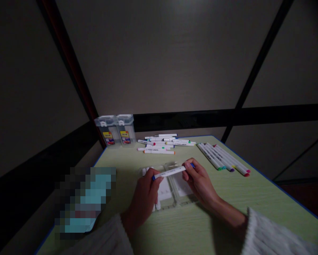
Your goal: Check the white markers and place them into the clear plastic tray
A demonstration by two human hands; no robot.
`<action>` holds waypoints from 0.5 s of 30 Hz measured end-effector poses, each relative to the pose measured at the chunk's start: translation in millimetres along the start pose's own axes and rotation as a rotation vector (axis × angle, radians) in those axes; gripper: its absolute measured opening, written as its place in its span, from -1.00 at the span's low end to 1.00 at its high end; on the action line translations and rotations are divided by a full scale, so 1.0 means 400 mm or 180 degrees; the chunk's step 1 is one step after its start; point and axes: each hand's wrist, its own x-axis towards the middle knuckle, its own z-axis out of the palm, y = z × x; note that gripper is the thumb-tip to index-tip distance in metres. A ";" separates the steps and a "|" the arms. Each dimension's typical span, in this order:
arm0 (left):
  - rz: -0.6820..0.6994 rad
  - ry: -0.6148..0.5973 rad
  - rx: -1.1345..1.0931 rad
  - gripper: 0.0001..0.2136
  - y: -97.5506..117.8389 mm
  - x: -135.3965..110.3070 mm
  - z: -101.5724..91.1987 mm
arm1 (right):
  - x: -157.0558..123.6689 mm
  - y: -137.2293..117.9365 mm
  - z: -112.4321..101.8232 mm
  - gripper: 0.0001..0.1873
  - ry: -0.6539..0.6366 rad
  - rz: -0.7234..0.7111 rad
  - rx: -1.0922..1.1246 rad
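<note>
A white marker with blue ends (171,173) is held level between both hands above an open clear plastic case (175,191). My left hand (144,198) pinches its left end, and my right hand (200,182) pinches its right end. The case lies flat on the pale green table (228,212), with a few white markers showing in its left half under my left hand.
A loose pile of white markers (161,143) lies at the table's back. A neat row of markers (222,159) with coloured tips sits to the right. Two upright clear boxes (116,130) stand at the back left. A blurred patch (84,202) covers the left edge.
</note>
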 end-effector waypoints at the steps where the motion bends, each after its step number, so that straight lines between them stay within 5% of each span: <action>1: -0.0007 0.0013 0.0001 -0.78 0.000 0.002 0.000 | 0.000 0.001 -0.001 -0.59 -0.0020 -0.0032 -0.0028; 15: -0.0121 0.0021 -0.0131 -0.64 -0.031 0.008 0.001 | -0.003 0.001 -0.005 -0.65 -0.0199 -0.0128 -0.0192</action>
